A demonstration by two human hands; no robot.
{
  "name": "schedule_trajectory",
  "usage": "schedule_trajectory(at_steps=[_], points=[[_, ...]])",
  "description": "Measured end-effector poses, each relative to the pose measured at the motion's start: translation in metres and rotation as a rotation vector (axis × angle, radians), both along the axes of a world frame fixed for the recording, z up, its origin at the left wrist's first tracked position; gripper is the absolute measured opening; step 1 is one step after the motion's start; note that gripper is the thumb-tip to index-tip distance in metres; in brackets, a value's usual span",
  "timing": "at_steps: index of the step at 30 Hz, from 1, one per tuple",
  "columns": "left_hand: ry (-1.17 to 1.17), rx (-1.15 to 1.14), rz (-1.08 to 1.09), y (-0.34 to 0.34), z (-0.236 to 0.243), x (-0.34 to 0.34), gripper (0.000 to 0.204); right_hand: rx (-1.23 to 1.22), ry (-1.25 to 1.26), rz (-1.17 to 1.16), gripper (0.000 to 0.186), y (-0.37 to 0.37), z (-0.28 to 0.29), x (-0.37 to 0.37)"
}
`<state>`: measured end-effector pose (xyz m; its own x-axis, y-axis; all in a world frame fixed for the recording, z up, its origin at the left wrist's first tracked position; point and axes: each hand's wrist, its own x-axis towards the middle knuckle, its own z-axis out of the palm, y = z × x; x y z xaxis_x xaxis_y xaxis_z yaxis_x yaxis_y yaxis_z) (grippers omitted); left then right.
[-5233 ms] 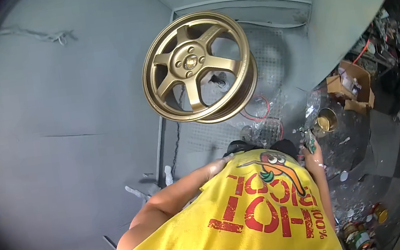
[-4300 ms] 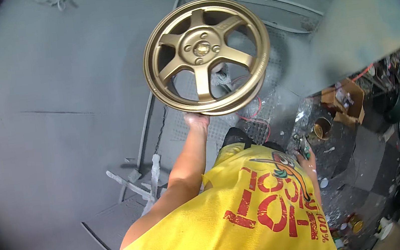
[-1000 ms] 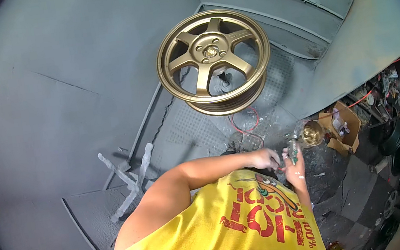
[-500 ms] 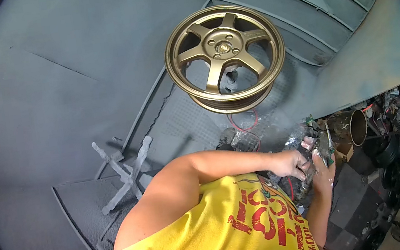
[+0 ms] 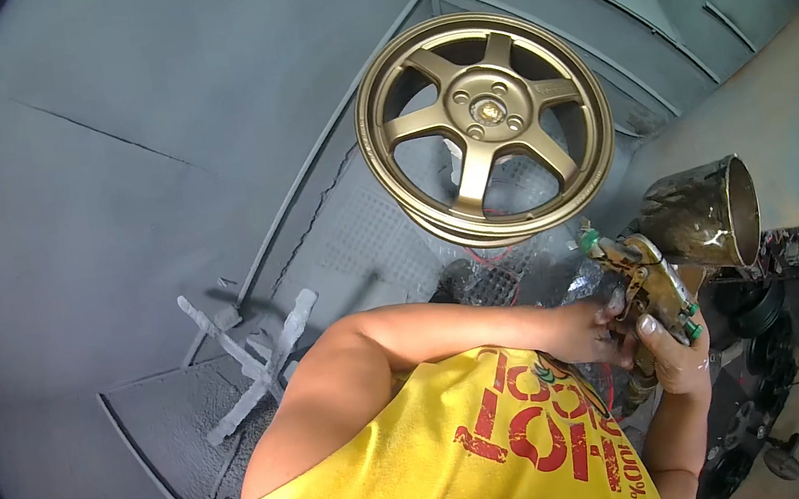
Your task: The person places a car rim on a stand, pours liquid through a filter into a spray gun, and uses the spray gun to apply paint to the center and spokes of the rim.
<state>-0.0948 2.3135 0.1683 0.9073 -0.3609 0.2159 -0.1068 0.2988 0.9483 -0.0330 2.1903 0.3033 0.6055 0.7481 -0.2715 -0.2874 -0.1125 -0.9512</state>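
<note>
A paint-smeared spray gun [image 5: 664, 283] with green ends and a brown-stained metal cup [image 5: 692, 211] is held at my right. The cup lies tilted, its mouth facing right. My right hand [image 5: 678, 359] is closed round the gun body, thumb along its near side. My left hand [image 5: 584, 331] reaches across my body, fingers closed at the gun's rear and partly in shadow. Beyond them a bronze-gold six-spoke wheel rim [image 5: 478, 173] sits face up, raised above the floor; its support is mostly hidden behind it.
A grey-coated cross-shaped stand [image 5: 258, 364] is at the left. A red hose [image 5: 494, 259] runs over the floor near crumpled clear plastic [image 5: 566, 288]. Grey walls [image 5: 158, 180] bound the left and back; dark wheels [image 5: 770, 342] and clutter are at the right.
The spray gun and its cup have come up and turned, now nearer and plainer to see. My right hand moved right with it. The view shifted, so the rim appears further right.
</note>
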Motion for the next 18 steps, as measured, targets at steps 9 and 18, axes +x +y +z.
schedule_trajectory(at_steps=[9,18], points=[[0.138,0.072,-0.337,0.168,-0.046,-0.072,0.058,-0.096,-0.096,0.014,0.066,0.102,0.049,0.014],[0.845,0.274,0.291,0.256,-0.250,-0.160,0.055,-0.108,-0.152,-0.023,0.045,0.186,0.027,0.043]])
